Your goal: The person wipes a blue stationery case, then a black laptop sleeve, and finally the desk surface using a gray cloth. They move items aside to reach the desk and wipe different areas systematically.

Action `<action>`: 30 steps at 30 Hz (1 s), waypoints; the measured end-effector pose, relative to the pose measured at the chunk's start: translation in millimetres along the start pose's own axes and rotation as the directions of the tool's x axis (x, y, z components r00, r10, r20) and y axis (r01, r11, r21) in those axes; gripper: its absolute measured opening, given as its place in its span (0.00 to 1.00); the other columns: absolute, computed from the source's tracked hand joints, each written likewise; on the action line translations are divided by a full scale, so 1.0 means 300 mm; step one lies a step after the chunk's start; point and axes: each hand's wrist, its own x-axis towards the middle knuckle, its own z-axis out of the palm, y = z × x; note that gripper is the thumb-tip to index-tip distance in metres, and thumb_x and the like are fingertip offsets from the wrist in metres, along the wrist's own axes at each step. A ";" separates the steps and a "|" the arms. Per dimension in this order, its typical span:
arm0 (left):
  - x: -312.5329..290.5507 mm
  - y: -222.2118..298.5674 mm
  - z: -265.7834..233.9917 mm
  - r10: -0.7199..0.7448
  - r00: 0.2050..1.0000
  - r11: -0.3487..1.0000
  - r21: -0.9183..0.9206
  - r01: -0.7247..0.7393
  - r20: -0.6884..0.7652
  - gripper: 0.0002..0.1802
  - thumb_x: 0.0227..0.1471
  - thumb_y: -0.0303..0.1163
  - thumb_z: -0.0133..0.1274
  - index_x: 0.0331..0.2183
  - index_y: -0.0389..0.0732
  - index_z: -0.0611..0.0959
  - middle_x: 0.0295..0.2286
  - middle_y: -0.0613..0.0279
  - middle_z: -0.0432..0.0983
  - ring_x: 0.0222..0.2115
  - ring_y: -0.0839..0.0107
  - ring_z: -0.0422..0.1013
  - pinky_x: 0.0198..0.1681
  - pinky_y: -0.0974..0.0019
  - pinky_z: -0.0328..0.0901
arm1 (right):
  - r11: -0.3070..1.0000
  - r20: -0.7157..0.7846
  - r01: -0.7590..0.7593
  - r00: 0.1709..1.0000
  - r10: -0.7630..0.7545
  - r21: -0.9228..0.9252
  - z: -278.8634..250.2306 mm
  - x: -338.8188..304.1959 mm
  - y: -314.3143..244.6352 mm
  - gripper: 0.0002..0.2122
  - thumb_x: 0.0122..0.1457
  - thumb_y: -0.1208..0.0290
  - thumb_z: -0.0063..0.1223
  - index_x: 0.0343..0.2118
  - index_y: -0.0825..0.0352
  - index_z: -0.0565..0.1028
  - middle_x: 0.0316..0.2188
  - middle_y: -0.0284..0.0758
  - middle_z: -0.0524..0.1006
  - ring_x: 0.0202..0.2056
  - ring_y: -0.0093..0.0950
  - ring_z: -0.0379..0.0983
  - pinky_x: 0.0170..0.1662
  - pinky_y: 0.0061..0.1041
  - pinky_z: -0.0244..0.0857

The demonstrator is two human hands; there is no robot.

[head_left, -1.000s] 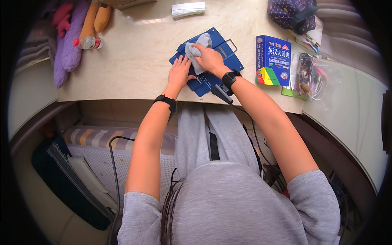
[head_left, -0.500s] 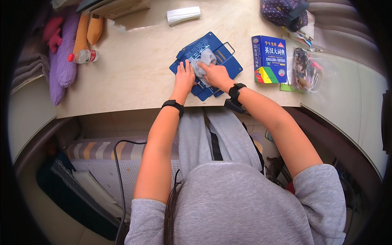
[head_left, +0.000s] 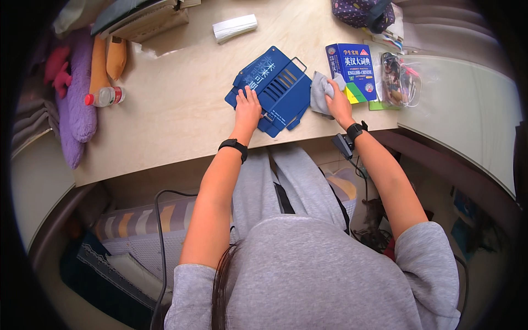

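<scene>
A flat blue book stand (head_left: 278, 91) with a row of slots, pale lettering and a wire loop at its far right corner lies askew near the table's front edge. My left hand (head_left: 248, 110) rests on its left near side, fingers stretched out over the surface; the thumb's side is partly hidden. To the right of the stand, my right hand (head_left: 338, 104) is closed on a crumpled grey cloth (head_left: 320, 96). The cloth is beside a thick blue dictionary (head_left: 355, 71), and my hand overlaps the book's lower left in view.
A white paper pack (head_left: 235, 27) lies beyond the stand. On the left are a red-capped bottle (head_left: 107, 97) and purple plush (head_left: 82, 93). A clear bag of small items (head_left: 399, 82) is right of the dictionary, below a dotted pouch (head_left: 363, 14). The table's front edge (head_left: 181, 158) is close.
My right hand has carried the grey cloth off the book stand to the right, toward the dictionary, uncovering the slots. My left hand stays on the stand. The whole view has shifted slightly.
</scene>
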 end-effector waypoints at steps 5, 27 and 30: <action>-0.009 -0.020 -0.041 -0.004 0.999 0.999 -0.040 0.005 0.035 0.45 0.36 0.47 0.64 0.52 0.33 0.67 0.54 0.45 0.59 0.52 0.51 0.62 0.53 0.58 0.58 | 0.983 -0.008 -0.083 0.996 0.086 0.166 -0.013 -0.090 0.032 0.29 0.53 0.64 0.52 0.59 0.49 0.57 0.41 0.50 0.74 0.43 0.48 0.71 0.43 0.41 0.65; 0.183 -0.234 0.020 -0.441 0.816 0.452 -0.693 0.562 0.373 0.33 0.38 0.47 0.64 0.45 0.41 0.75 0.42 0.54 0.74 0.46 0.57 0.68 0.47 0.58 0.64 | 0.956 0.095 -0.108 0.992 0.085 0.274 -0.197 -0.353 -0.047 0.26 0.55 0.71 0.47 0.59 0.62 0.58 0.47 0.44 0.71 0.35 0.31 0.74 0.42 0.28 0.66; 0.198 -0.257 0.032 -0.307 0.799 0.369 -0.709 0.601 0.517 0.35 0.34 0.51 0.66 0.43 0.42 0.77 0.40 0.56 0.76 0.46 0.58 0.69 0.47 0.57 0.63 | 0.946 0.097 -0.086 0.994 0.058 0.311 -0.228 -0.345 -0.058 0.22 0.55 0.71 0.47 0.55 0.64 0.65 0.45 0.43 0.72 0.35 0.33 0.73 0.44 0.29 0.66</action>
